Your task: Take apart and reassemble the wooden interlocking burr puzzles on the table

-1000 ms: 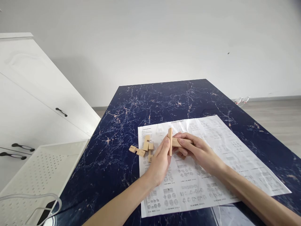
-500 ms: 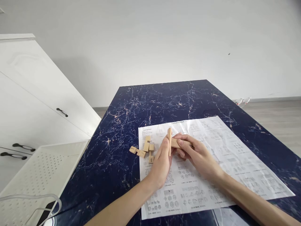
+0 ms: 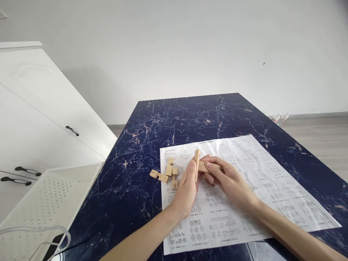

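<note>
My left hand [image 3: 186, 189] grips an upright wooden bar [image 3: 196, 156] above a printed instruction sheet [image 3: 261, 181]. My right hand [image 3: 231, 181] pinches a second wooden bar [image 3: 203, 166] lying sideways and butted against the upright one. Both bars meet in a cross between my fingertips. Several loose notched wooden pieces [image 3: 167, 173] lie on the table just left of my left hand, partly on the sheet's left edge.
The sheet rests on a dark blue marbled table [image 3: 163, 119]. A white perforated tray [image 3: 46, 203] with a clear tube [image 3: 32, 232] sits at the lower left. White drawers with black handles [image 3: 24, 170] stand along the left.
Both hands and the two bars have stayed almost in place; my right fingers shifted slightly along the sideways bar.
</note>
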`<state>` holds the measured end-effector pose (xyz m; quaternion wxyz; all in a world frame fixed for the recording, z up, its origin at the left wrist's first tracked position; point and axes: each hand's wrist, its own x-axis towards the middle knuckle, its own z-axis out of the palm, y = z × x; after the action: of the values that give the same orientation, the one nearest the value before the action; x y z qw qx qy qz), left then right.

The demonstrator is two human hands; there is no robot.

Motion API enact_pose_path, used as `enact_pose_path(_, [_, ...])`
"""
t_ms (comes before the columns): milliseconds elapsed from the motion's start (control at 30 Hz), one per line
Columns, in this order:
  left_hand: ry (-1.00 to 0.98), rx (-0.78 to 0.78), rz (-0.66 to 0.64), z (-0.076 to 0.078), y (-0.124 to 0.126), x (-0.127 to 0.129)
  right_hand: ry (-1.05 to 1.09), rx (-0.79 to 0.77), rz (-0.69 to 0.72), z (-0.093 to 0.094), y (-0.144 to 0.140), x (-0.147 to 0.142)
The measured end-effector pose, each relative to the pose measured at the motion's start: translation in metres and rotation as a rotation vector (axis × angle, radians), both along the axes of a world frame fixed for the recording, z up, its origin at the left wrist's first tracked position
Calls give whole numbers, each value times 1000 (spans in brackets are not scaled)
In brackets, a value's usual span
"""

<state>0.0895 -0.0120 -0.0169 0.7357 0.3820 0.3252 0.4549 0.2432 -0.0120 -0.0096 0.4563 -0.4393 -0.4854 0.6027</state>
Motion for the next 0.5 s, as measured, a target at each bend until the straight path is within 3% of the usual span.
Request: enact_pose_path(500, [39, 39, -46, -3, 1, -4, 43, -18, 19, -2, 0, 3])
